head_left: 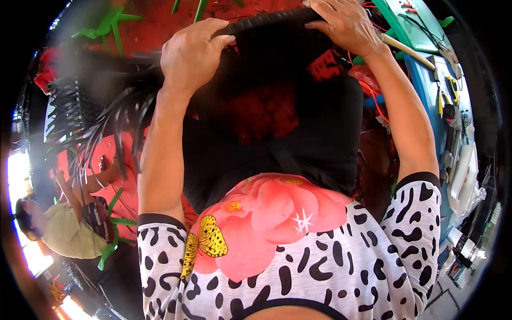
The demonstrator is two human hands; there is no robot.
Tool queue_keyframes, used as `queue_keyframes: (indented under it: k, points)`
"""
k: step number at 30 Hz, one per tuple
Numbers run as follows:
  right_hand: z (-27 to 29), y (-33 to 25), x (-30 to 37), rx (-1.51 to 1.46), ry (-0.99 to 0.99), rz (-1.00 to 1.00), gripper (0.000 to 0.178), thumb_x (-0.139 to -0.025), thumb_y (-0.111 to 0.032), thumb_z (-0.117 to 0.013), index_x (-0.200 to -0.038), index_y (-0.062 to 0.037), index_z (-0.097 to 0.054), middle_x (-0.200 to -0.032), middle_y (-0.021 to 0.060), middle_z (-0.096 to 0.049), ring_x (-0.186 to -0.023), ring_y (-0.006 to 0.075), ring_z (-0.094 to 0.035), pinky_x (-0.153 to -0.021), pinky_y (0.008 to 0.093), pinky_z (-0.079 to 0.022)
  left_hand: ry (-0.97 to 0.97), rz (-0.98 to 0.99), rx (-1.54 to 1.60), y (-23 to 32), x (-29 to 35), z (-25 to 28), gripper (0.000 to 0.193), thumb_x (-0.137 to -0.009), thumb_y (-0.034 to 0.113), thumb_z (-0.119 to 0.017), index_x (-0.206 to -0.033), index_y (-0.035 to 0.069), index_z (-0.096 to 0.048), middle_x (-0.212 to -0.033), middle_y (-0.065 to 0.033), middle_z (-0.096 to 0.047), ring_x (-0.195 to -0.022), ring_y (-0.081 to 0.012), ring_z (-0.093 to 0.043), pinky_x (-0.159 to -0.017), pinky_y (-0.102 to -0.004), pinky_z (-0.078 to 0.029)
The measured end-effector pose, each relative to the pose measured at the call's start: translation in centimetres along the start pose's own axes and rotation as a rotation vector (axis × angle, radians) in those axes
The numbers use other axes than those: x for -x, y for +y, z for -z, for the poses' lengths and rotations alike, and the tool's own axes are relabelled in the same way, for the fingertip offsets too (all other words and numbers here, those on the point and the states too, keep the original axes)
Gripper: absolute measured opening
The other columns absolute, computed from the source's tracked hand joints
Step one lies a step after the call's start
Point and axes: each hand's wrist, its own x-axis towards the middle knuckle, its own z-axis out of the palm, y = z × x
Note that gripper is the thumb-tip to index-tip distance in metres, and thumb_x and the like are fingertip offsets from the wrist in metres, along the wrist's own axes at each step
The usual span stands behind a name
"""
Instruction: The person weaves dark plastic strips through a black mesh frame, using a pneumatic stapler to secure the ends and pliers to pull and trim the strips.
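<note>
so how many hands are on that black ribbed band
2: the left hand grips the black ribbed band towards its left, and the right hand grips it farther right, near the picture's top edge.

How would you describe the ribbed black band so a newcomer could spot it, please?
Find the left hand and right hand near the picture's top. The ribbed black band spans between them. Unlike the loose black strips at left, both hands grip it.
</note>
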Motion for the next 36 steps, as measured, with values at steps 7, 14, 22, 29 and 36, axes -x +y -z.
queue_keyframes:
  k: [7,14,22,29,36]
  points:
    - [-0.5,-3.3,-2.9,-0.205,0.140,-0.226,0.043,-0.069,-0.024,-0.070,-0.102,-0.0016,-0.057,-0.097,0.0131,-0.057,-0.098,0.0303,-0.053,-0.088,0.0420,-0.040,-0.067,0.098,-0.016,-1.2,-2.5,-0.9,0.021,-0.077,0.017,-0.067,-0.097,0.009,-0.067,-0.080,-0.0091,-0.067,-0.070,-0.0214,-0.065,-0.062,-0.0305,-0.048]
    - [-3.8,-7.0,-6.8,-0.199,0.286,-0.232,0.037,-0.065,-0.020,-0.071,-0.094,-0.0032,-0.056,-0.088,0.0123,-0.058,-0.086,0.0290,-0.056,-0.077,0.0405,-0.041,-0.072,0.065,0.043,-1.8,-2.7,-0.6,0.021,-0.077,0.016,-0.067,-0.097,0.009,-0.067,-0.079,-0.0124,-0.065,-0.070,-0.0265,-0.064,-0.061,-0.0326,-0.047]
    - [-4.1,-6.8,-7.7,-0.134,0.362,-0.244,0.022,-0.069,-0.017,-0.068,-0.082,-0.0039,-0.056,-0.075,0.0111,-0.058,-0.071,0.0271,-0.058,-0.067,0.0376,-0.043,-0.071,0.004,0.085,-2.2,-3.2,-0.8,0.020,-0.077,0.014,-0.066,-0.095,0.006,-0.066,-0.082,-0.0155,-0.064,-0.077,-0.0336,-0.062,-0.065,-0.0363,-0.048]
    - [-4.9,-5.5,-6.5,-0.253,0.250,-0.213,0.028,-0.067,-0.031,-0.064,-0.083,-0.0075,-0.061,-0.082,0.0095,-0.064,-0.080,0.0285,-0.062,-0.071,0.0424,-0.046,-0.182,0.100,0.167,-2.1,-2.8,-0.3,0.019,-0.079,0.018,-0.062,-0.096,0.010,-0.064,-0.086,-0.0145,-0.064,-0.082,-0.0360,-0.060,-0.068,-0.0415,-0.046]
    - [0.9,-0.7,7.8,-0.322,0.450,-0.749,0.028,-0.074,-0.012,-0.069,-0.099,-0.0044,-0.061,-0.083,0.0089,-0.064,-0.071,0.0196,-0.062,-0.067,0.0291,-0.050,-0.204,0.103,0.149,-0.7,-2.0,0.3,0.021,-0.080,0.013,-0.061,-0.097,0.002,-0.062,-0.088,-0.0175,-0.064,-0.083,-0.0360,-0.060,-0.072,-0.0391,-0.047]
